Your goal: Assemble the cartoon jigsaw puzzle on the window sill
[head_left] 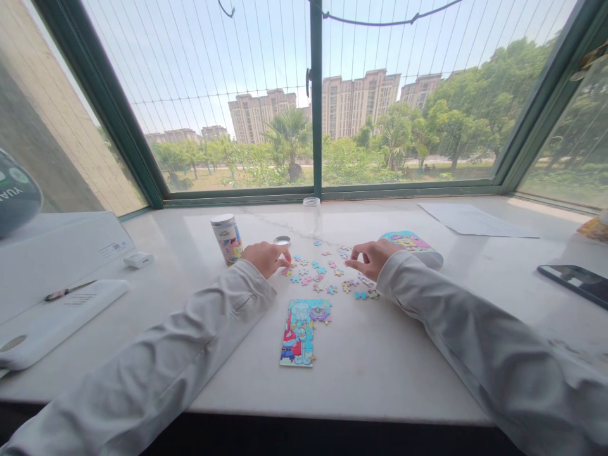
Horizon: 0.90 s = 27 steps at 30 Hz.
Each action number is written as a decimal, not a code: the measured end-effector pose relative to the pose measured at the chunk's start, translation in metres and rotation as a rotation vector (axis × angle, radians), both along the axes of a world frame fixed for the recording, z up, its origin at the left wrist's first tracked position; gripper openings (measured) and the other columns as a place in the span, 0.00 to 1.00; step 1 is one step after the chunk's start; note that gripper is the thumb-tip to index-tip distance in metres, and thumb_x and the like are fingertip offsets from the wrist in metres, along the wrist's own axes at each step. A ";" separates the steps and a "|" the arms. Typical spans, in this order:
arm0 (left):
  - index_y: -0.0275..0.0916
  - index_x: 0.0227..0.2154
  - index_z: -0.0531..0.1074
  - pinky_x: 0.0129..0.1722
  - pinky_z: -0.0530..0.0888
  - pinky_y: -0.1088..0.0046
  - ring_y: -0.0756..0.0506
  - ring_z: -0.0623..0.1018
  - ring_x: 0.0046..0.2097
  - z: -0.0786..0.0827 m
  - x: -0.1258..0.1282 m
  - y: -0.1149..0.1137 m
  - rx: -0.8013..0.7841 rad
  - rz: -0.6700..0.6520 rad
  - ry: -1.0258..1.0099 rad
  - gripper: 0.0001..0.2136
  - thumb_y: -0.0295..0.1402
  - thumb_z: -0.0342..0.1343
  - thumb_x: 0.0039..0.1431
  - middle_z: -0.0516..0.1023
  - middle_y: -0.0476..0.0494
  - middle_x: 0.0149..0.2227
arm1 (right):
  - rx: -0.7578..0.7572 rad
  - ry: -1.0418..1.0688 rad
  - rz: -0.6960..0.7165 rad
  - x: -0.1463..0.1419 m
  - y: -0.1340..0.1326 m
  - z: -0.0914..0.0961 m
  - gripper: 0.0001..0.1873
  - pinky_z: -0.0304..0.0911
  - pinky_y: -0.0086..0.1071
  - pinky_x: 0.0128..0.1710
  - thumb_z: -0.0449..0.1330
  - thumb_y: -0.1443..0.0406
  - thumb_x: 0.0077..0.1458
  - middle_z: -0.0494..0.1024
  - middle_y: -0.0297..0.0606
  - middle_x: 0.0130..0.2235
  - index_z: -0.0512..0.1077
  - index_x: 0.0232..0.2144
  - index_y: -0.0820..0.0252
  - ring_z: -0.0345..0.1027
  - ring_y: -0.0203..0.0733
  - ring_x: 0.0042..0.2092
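Note:
My left hand (266, 258) is at the left edge of a spread of loose jigsaw pieces (317, 267). Its fingers are bent into a closed curl, the tips right by a pinkish piece; whatever they hold is hidden. On the right side of the spread, my right hand (371, 257) has thumb and forefinger curved together in a loop, with nothing I can make out at the tips. Closer to me lies a partly joined jigsaw puzzle (299, 332) showing a red cartoon figure on blue, its right side stepped and uneven.
Behind my left hand stand a printed canister (227, 239) and a round metal lid (282, 240). A clear jar (311, 215) is near the window. A curled picture sheet (412, 246) lies behind my right hand, with paper (475, 220) and a phone (574, 284) farther right. White boxes (61, 253) line the left.

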<state>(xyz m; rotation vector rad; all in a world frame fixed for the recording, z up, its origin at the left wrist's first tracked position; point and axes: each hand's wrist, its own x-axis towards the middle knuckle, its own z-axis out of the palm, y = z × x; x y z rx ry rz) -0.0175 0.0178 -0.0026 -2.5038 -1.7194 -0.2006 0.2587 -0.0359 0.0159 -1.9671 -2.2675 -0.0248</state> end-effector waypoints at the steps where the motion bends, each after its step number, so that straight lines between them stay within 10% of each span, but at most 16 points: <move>1: 0.54 0.38 0.78 0.35 0.67 0.70 0.43 0.77 0.37 0.000 0.000 0.000 0.002 -0.003 0.003 0.11 0.47 0.55 0.57 0.78 0.49 0.32 | 0.001 0.000 0.002 0.000 0.000 0.000 0.16 0.53 0.32 0.29 0.54 0.49 0.55 0.78 0.32 0.31 0.77 0.34 0.47 0.69 0.40 0.33; 27: 0.49 0.38 0.78 0.30 0.62 0.73 0.47 0.75 0.32 -0.014 0.018 0.005 0.017 -0.114 -0.199 0.10 0.44 0.55 0.58 0.72 0.51 0.24 | 0.005 0.011 0.003 -0.002 0.002 -0.001 0.17 0.52 0.33 0.28 0.54 0.49 0.54 0.79 0.32 0.32 0.77 0.34 0.48 0.69 0.41 0.34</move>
